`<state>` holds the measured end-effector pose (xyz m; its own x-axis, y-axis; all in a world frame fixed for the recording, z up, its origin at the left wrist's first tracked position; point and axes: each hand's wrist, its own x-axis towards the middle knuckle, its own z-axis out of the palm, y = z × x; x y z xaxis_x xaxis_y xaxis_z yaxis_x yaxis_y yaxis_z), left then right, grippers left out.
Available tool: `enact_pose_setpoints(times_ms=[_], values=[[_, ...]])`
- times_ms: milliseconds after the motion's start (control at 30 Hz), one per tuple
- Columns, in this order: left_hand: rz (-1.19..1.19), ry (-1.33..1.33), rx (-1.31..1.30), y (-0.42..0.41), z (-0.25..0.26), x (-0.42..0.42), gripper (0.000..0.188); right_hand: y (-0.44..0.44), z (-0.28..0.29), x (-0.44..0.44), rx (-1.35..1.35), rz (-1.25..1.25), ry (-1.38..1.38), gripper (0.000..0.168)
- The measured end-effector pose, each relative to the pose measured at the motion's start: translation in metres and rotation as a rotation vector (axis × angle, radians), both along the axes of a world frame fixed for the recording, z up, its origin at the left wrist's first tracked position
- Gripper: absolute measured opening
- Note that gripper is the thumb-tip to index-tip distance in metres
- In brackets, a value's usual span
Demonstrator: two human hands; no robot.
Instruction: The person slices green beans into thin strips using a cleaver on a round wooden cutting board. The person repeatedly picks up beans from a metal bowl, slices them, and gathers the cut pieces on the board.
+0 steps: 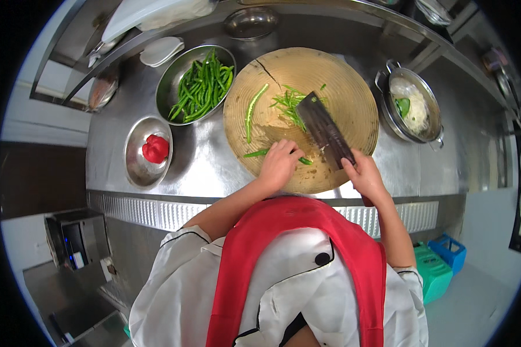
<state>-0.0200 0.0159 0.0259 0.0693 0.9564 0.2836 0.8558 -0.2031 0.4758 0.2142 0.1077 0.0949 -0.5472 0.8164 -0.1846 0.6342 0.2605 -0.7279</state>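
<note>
My right hand (364, 173) grips the handle of a cleaver (323, 128), whose dark blade slants up and left over a round wooden chopping block (351, 86). With its fingers, my left hand (282, 160) holds down a green chili pepper (256, 153) near the block's front edge; the middle of the pepper is hidden under the fingers. Thin green pepper strips (288, 102) lie in a small pile at the blade's upper left side. A pepper half (254, 110), cut side up, rests on the left of the block.
Left of the block stand a steel bowl of whole green peppers (204, 86) and a steel bowl (134, 167) with a red pepper (155, 148). On the right is a two-handled steel pot (430, 93) holding pale shreds. A metal shelf rail (373, 6) crosses the back.
</note>
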Motion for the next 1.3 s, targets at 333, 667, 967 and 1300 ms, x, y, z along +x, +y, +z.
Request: enact_pose_setpoints(times_ms=[333, 667, 967, 1300], values=[[0.187, 0.008, 0.07, 0.003, 0.0, 0.037, 0.022, 0.084, -0.011, -0.024, 0.164, 0.409, -0.163, 0.027], [0.774, 0.046, 0.159, 0.025, 0.017, -0.035, 0.039, 0.062, -0.027, -0.022, 0.419, 0.325, -0.193, 0.023], [0.824, 0.266, 0.092, 0.051, -0.015, -0.12, 0.042, 0.054, -0.028, -0.025, 0.459, 0.293, -0.203, 0.02], [0.06, -0.057, -0.003, 0.012, 0.02, -0.02, 0.022, 0.053, -0.034, -0.022, 0.444, 0.256, -0.198, 0.02]])
